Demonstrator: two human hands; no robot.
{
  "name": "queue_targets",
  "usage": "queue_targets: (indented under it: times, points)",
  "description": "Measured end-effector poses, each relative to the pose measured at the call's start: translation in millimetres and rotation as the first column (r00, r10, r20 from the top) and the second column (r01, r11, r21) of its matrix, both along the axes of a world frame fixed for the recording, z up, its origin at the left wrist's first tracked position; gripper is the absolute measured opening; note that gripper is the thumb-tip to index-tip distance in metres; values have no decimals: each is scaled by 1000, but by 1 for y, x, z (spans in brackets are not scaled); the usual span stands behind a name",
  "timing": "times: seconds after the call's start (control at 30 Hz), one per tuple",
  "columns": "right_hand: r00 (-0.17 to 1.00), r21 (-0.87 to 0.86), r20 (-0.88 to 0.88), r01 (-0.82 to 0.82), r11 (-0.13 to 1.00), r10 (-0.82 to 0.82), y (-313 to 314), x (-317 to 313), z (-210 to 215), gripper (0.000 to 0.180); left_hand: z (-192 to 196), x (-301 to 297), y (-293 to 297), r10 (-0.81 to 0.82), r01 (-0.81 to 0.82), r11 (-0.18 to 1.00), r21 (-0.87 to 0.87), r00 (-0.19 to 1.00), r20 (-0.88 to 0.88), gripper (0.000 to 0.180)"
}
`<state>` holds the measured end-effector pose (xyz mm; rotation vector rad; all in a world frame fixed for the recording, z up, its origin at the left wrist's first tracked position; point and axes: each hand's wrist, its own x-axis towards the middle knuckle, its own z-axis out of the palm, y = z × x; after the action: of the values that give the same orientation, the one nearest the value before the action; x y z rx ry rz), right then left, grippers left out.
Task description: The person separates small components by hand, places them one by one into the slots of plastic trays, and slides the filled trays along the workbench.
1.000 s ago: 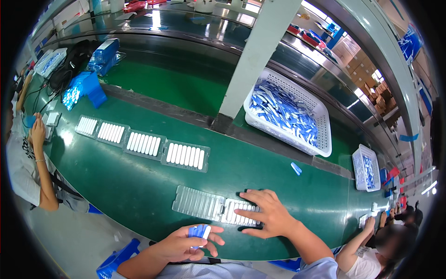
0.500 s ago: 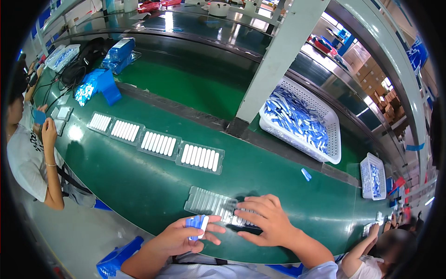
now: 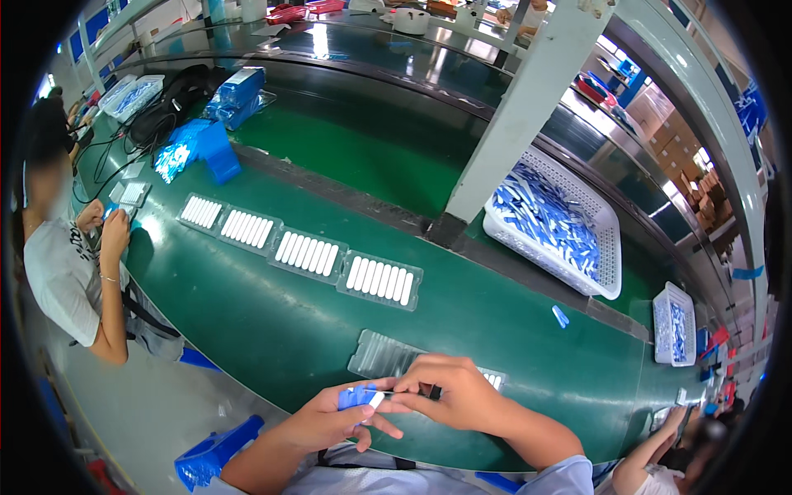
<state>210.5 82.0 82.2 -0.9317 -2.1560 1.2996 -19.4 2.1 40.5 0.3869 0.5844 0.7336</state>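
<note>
In my left hand (image 3: 334, 419), several small blue-and-white plastic sticks (image 3: 356, 398) lie bunched between thumb and fingers. My right hand (image 3: 450, 392) meets it from the right, thumb and forefinger pinched at the sticks' end. A thin pale sliver shows between the hands, too small to name. Behind them, a clear ribbed plastic tray (image 3: 381, 353) lies on the green table, partly covered by my right hand. Its left slots are bare, and white sticks (image 3: 492, 379) show at its right end.
A row of clear trays (image 3: 378, 282) filled with white sticks stretches to the far left. One loose blue stick (image 3: 560, 317) lies right of centre. White baskets (image 3: 612, 256) of blue-and-white sticks stand beyond a grey post (image 3: 516, 115). Co-workers sit on both sides, one at left (image 3: 70, 264).
My right hand has left the tray and moved left to the sticks in my left hand, its fingers now pinched. The whole view has shifted slightly.
</note>
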Motion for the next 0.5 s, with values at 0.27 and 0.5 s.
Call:
queue_targets:
  times: [0.27,0.5]
  points:
    - [997,-37,73,31,999,-29,10,1,10,11,9,-6,6,-62,109,979,170,963,-262,46]
    - [984,-63,81,-155,986,160,4,3,15,11,16,-4,4,-100,161,966,205,956,-277,50]
